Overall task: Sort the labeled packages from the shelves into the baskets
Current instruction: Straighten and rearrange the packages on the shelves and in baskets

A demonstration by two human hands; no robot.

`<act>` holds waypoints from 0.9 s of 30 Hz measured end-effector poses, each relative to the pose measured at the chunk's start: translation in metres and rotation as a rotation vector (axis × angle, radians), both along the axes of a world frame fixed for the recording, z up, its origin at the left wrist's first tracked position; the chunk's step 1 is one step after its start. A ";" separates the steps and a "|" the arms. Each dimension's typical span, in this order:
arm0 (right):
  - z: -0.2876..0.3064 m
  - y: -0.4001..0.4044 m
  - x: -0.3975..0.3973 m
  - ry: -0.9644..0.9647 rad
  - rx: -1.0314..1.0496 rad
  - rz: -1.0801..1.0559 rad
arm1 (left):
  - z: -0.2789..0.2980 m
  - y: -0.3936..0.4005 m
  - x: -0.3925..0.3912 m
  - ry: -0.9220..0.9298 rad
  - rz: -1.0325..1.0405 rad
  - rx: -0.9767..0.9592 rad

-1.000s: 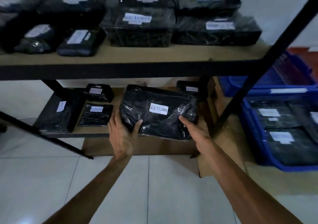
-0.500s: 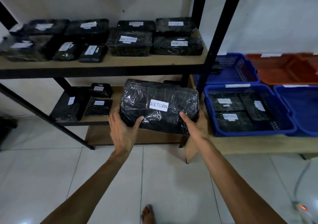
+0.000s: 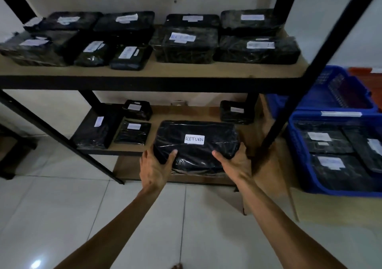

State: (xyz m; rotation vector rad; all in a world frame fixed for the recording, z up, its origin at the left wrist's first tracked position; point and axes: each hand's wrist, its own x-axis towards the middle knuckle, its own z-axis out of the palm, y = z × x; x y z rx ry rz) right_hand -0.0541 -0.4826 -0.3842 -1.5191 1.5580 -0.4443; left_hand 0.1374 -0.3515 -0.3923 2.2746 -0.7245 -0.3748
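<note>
Head view: looks down at a two-level shelf rack, with floor tiles at 6 o'clock.
Held package: a black plastic-wrapped RETURN package [image 3: 196,144], label face up, at the front edge of the lower shelf [image 3: 186,114], just below the frame's centre.
Left hand [image 3: 154,168]: clenched grip on the package's near left corner, thumb on top, fingers hidden underneath.
Right hand [image 3: 234,163]: grasping the near right corner, thumb on top, fingers wrapped round the side and mostly out of sight.
Contact with shelf: cannot tell whether the package rests on the board or is lifted just off it.
Lower shelf, 9 o'clock of the package: three smaller black packages [image 3: 132,132] with white labels, writing too small to read.
Lower shelf, 1 o'clock: one small package [image 3: 235,111], partly behind a black post.
Upper shelf [image 3: 153,70]: about ten black packages [image 3: 184,43] in two rows; labels blurred, none legible.
Baskets, 3 o'clock: a blue basket [image 3: 297,144] holding labelled black packages, cut off by the right edge; a second blue basket [image 3: 349,91] behind it, crossed by a diagonal rack post [image 3: 318,62].
Far right, 2 o'clock: a sliver of an orange basket [image 3: 370,76], mostly cut off.
Bottom edge: toes barely showing.
</note>
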 end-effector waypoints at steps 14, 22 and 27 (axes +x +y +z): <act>-0.097 -0.150 0.159 0.001 0.003 0.041 | -0.112 -0.112 0.162 0.024 -0.228 0.039; -0.124 -0.174 0.180 -0.006 -0.105 -0.125 | -0.121 -0.162 0.191 -0.077 -0.289 0.075; -0.118 -0.150 0.185 0.076 -0.344 -0.222 | -0.112 -0.148 0.205 -0.183 -0.309 0.088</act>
